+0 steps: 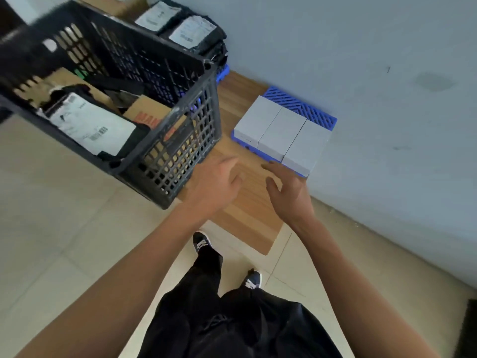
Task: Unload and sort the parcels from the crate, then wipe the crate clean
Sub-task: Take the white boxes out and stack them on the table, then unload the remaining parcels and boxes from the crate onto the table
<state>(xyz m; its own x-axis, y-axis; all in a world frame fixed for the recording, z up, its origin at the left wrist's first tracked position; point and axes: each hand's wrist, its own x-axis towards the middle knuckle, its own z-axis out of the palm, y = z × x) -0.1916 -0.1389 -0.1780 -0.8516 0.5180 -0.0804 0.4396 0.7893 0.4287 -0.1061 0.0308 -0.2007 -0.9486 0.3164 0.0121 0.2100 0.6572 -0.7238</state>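
On the left, the black crate [160, 120] holds a labelled bag [90, 122] and a cardboard box [152, 115]. Beside it, left hand [219, 182] and right hand [289, 189] hover empty, fingers loosely spread, near three grey boxes [281, 130] on a blue pallet [309, 109].

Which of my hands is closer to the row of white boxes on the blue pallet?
Right. Your right hand hovers open beside the nearest corner of the white boxes; your left hand is further off, next to the black crate.
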